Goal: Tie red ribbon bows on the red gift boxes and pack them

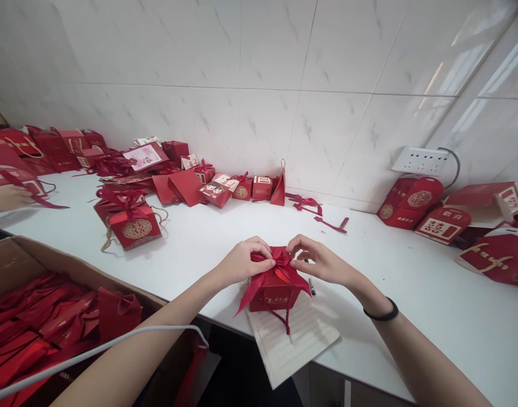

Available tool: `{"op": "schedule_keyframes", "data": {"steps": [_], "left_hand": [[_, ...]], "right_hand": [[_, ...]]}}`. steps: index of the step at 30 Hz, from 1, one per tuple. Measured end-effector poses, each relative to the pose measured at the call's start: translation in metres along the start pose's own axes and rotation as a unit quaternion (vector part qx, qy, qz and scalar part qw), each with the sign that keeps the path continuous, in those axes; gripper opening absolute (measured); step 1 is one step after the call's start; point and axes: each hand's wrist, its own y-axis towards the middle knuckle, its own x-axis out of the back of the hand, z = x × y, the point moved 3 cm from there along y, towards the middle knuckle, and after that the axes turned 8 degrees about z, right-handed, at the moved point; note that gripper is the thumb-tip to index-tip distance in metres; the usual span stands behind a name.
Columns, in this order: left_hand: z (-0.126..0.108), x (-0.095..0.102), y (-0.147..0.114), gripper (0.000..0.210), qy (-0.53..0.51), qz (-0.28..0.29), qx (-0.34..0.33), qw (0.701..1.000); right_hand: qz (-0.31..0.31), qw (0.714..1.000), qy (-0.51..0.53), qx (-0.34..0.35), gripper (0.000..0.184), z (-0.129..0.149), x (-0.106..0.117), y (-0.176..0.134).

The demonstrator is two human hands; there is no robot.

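Note:
A small red gift box (268,299) with gold lettering and a twisted red cord handle stands upright near the table's front edge, partly on a lined sheet of paper (297,333). A dark red ribbon bow (282,259) sits on its top, with long tails hanging down at both sides. My left hand (248,260) pinches the left loop of the bow between thumb and fingers. From the other side, my right hand (320,261) pinches the right loop. A black pen (312,285) lies behind the box, partly hidden.
Finished-looking red boxes (136,223) and folded cartons line the tiled wall. More boxes (420,200) stand at right below a power strip (420,160). A cardboard carton (27,254) full of red pieces is at lower left. Another person's hand (8,199) shows at far left.

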Motion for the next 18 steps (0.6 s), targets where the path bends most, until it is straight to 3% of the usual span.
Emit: {"op": "schedule_keyframes", "data": {"steps": [7, 11, 14, 18], "left_hand": [[0.000, 0.000, -0.002, 0.008, -0.011, 0.000, -0.008, 1.000], [0.001, -0.001, -0.002, 0.010, -0.014, 0.001, -0.010, 1.000], [0.000, -0.001, -0.002, 0.011, -0.011, 0.000, -0.002, 1.000], [0.000, -0.001, -0.001, 0.012, -0.011, 0.002, 0.000, 1.000]], "right_hand": [[-0.011, 0.977, -0.195, 0.085, 0.011, 0.019, -0.003, 0.013], [-0.124, 0.944, -0.265, 0.149, 0.012, 0.016, -0.010, 0.010], [-0.175, 0.930, -0.289, 0.145, 0.012, 0.007, -0.015, 0.003], [-0.156, 0.940, -0.279, 0.118, 0.016, 0.004, -0.018, -0.003]]}}
